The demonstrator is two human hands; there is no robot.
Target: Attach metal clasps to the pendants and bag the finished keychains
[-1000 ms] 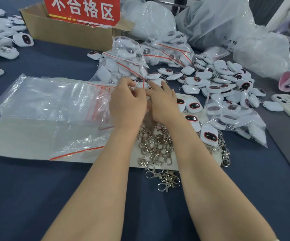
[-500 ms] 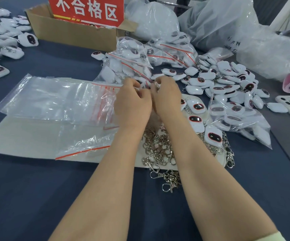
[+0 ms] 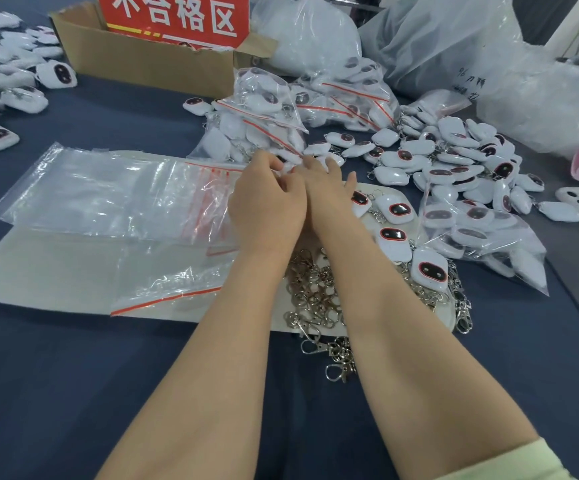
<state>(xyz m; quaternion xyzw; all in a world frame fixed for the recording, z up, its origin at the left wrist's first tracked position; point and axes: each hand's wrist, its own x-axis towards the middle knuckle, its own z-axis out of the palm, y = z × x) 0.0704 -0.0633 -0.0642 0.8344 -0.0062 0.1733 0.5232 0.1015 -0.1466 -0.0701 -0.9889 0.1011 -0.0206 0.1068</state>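
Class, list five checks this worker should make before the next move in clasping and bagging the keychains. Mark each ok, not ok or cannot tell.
1. Spare clasps in reach, piled between the forearms: ok.
2. Empty bags lying flat beside the left hand: ok.
3. Loose pendants beside the right hand: ok.
4. Clasp fastened on the piece at the fingertips: cannot tell, the hands hide it.
5. All clasps on the mat: not ok, some lie off its near edge.
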